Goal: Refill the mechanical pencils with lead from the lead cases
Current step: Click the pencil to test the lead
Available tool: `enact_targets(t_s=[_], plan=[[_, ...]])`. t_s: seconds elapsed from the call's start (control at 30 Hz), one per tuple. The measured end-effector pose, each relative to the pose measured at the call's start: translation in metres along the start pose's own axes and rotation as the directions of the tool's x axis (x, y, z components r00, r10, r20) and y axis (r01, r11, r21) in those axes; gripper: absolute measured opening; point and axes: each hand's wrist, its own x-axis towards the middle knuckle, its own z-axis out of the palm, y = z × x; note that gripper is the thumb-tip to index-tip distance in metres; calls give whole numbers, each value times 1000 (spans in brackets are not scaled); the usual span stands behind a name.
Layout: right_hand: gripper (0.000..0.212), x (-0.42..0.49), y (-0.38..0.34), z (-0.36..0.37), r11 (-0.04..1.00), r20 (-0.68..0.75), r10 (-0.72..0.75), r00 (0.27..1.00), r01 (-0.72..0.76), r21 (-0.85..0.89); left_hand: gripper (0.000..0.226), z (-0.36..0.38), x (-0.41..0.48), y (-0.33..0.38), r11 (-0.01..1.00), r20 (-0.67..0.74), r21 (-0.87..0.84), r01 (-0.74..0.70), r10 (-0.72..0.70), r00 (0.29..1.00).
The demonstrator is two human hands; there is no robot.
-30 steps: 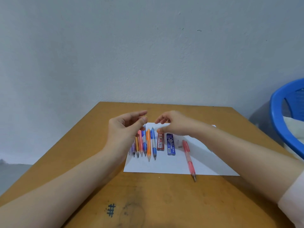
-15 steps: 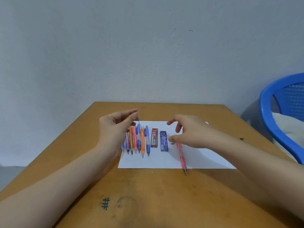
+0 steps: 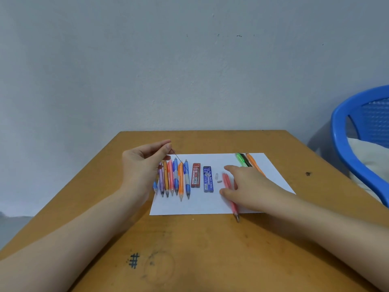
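Near the middle of the frame, on the white paper (image 3: 210, 204), lies the pink pencil (image 3: 233, 205). Its tip pokes off the near edge of the sheet onto the table (image 3: 189, 249). Your right hand (image 3: 246, 184) is over it, thumb on one side and one finger stretched out straight. I cannot tell if the hand grips the pencil or only touches it, because the palm hides part of the barrel.

Left of middle, your left hand (image 3: 143, 165) pinches a lead (image 3: 179, 159) between thumb and finger, above the row of pencils (image 3: 171, 180). That lead is very thin and I think it snaps easily. Hold it softly near one end and keep it straight as it goes in. It weighs almost nothing, so it could slip and roll away.

The pink pencil looks light, hard and smooth. Take it by the barrel near the top end, so the hole faces the lead.

Two tiny grey bits (image 3: 216, 176) lie beside that top end — maybe a cap and eraser, but they are too small to tell. The red lead case (image 3: 195, 175) and the blue lead case (image 3: 208, 179) lie flat between the row and the pink pencil. I cannot see if they are open. At the upper right of the paper, three pens (image 3: 245, 160) — green, black, orange — run behind your right hand.
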Motion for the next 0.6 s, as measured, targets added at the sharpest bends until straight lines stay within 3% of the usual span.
enact_targets(t_s=[0.17, 0.37, 0.5, 0.6], plan=[[45, 1, 0, 4, 999, -37, -8, 999, 7, -35, 12, 0, 0, -1, 1000, 4, 8, -5, 5, 1000], [38, 4, 2, 11, 996, -80, -11, 997, 3, -94, 10, 0, 1, -2, 1000, 16, 17, -25, 25, 1000], [34, 6, 4, 12, 999, -89, 31, 996, -32, -11, 11, 0, 1, -3, 999, 13, 29, -34, 34, 999], [43, 8, 6, 13, 996, -98, 44, 994, -37, 77, 10, -1, 3, -4, 998, 15, 35, -44, 43, 999]])
